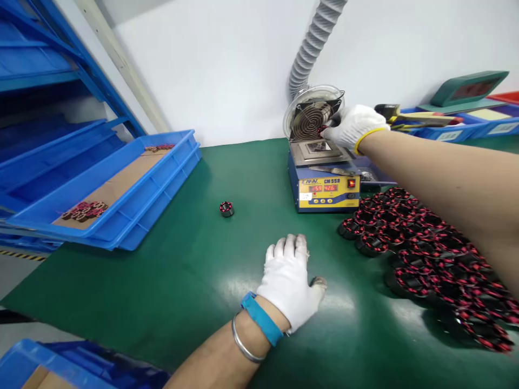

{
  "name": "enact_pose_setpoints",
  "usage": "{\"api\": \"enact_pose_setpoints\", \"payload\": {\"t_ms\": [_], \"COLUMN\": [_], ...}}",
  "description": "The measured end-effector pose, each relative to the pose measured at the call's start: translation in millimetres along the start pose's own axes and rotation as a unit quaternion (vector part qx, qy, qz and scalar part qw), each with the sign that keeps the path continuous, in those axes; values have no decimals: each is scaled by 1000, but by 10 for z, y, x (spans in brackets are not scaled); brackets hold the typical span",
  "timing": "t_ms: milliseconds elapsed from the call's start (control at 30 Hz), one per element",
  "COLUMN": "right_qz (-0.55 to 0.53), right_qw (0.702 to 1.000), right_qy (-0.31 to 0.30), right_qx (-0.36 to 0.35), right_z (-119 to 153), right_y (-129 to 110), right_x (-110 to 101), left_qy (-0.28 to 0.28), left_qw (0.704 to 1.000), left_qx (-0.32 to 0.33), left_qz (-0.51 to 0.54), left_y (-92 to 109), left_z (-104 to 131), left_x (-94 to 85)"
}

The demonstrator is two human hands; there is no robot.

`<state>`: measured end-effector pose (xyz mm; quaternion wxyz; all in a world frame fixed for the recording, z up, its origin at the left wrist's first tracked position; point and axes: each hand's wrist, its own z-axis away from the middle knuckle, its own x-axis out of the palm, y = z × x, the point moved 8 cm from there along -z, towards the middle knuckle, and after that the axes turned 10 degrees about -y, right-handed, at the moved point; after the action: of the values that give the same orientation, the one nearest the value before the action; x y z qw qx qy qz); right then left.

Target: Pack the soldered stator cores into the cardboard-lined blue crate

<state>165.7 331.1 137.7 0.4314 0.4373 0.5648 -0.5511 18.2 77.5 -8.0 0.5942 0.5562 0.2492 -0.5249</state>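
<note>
My left hand [290,281], in a white glove, lies flat on the green tabletop [194,270] with its fingers apart and nothing in it. My right hand [352,127], also gloved, is closed over the solder pot [327,190]. A sliver of a red-and-black wound stator [322,129] shows at its fingertips; the glove hides the rest. Below lies the pot's shiny square solder bath [318,147]. One stator [226,209] stands alone left of the pot. Many more wound stators [413,281] crowd the table under my right forearm.
A grey ribbed exhaust hose [314,46] meets a round hood [310,121] behind the pot. Stacked blue trays [158,186] holding wound parts stand at left. Blue bins with pliers [430,119] sit at the back right. Another blue bin [73,362] is at lower left.
</note>
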Motion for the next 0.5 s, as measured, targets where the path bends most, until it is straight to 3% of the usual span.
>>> {"api": "enact_pose_setpoints", "payload": {"t_ms": [367,500], "right_qz": [-4,-25], "right_qw": [1000,1000], "right_qy": [-8,-7], "right_qx": [-3,-1], "right_z": [9,37], "right_y": [-15,-3], "right_x": [76,11], "left_qy": [-13,5], "left_qw": [1000,1000], "left_qx": [-8,-6], "left_qz": [-7,-9], "left_y": [-6,-30], "left_z": [1,-2], "left_x": [-8,-40]}}
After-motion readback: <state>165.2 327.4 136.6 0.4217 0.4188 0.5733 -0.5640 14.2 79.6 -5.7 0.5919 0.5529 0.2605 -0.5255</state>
